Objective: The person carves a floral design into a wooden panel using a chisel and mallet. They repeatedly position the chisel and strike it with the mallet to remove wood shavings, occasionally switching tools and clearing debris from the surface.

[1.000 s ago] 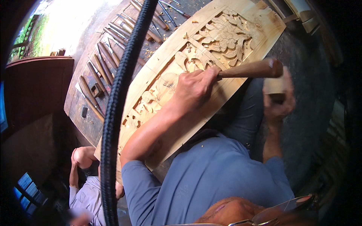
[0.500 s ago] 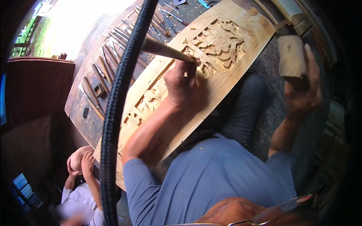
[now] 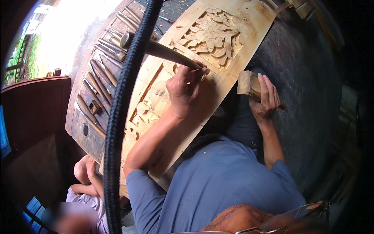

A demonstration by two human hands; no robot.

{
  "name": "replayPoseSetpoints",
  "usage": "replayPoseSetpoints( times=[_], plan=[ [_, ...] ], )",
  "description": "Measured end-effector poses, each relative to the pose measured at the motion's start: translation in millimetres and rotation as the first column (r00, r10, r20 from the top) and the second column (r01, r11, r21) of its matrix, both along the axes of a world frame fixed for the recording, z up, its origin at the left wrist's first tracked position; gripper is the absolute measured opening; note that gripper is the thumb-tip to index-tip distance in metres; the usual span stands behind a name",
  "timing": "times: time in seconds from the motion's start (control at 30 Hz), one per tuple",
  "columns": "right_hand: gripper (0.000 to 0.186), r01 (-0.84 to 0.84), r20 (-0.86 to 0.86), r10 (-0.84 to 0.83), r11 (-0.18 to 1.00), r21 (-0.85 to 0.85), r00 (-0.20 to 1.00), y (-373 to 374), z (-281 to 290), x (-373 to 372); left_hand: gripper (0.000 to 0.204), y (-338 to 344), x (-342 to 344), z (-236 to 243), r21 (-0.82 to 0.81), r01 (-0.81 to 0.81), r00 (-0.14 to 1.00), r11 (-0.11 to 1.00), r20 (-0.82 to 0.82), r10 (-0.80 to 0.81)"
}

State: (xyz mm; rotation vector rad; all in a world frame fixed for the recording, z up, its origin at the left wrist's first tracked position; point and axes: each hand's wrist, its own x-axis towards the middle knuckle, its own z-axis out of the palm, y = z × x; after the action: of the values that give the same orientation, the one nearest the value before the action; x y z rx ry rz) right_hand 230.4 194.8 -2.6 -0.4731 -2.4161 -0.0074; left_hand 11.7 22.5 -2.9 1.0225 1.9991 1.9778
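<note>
**Carved panel (image 3: 253,33): Working Position**

Dial reference: the left hand (image 3: 182,87) is the centre; 12 o'clock is the top of the view.

The left hand is closed around the narrow end of a wooden-handled tool (image 3: 171,55). The handle points to 10 o'clock and passes behind a black braided cable (image 3: 130,70). The working tip is hidden; contact between this hand and the wood cannot be told.

The right hand (image 3: 265,97), at 3 o'clock, grips a wooden mallet (image 3: 247,84). The block-shaped head projects to 10 o'clock of that hand, just beside the panel edge in the view.

The carved panel lies beneath the left hand, running diagonally from 1 to 7 o'clock. A flower relief (image 3: 212,35) is located at 1 o'clock. Shallower leaf forms (image 3: 144,108) are located at 8 o'clock.

The panel overlaps the worktop (image 3: 76,126). On the worktop, a row of hand tools (image 3: 109,75) extends from 8 to 11 o'clock, many with wooden handles. A small wooden block (image 3: 93,105) sits beside the row, between 8 and 9 o'clock.

Outermost, at 7 o'clock, is a second person (image 3: 87,199) in a pale shirt, knee bent. The wearer's blue shirt (image 3: 222,179) occupies 5 o'clock.
</note>
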Motion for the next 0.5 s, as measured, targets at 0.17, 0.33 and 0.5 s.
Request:
replayPoseSetpoints(
  times=[0.17,0.33,0.5],
  plan=[
    [0.052,-0.021,-0.012,0.022,0.999,0.034,1.0,5.7,-8.1,2.8,0.01,0.8,0.5,3.3,-0.041,0.039,0.998,0.998,-0.05,-0.041],
    [0.052,-0.014,-0.01,0.015,0.999,0.046,1.0,5.3,-6.4,1.9,0.01,2.4,0.4,-1.9,-0.023,0.015,0.998,1.0,-0.067,-0.017],
    [0.052,-0.007,0.002,0.006,0.999,0.047,1.0,5.6,-8.1,3.2,0.012,1.3,-0.2,-4.6,-0.052,0.003,0.993,0.999,-0.121,-0.009]
  ],
)
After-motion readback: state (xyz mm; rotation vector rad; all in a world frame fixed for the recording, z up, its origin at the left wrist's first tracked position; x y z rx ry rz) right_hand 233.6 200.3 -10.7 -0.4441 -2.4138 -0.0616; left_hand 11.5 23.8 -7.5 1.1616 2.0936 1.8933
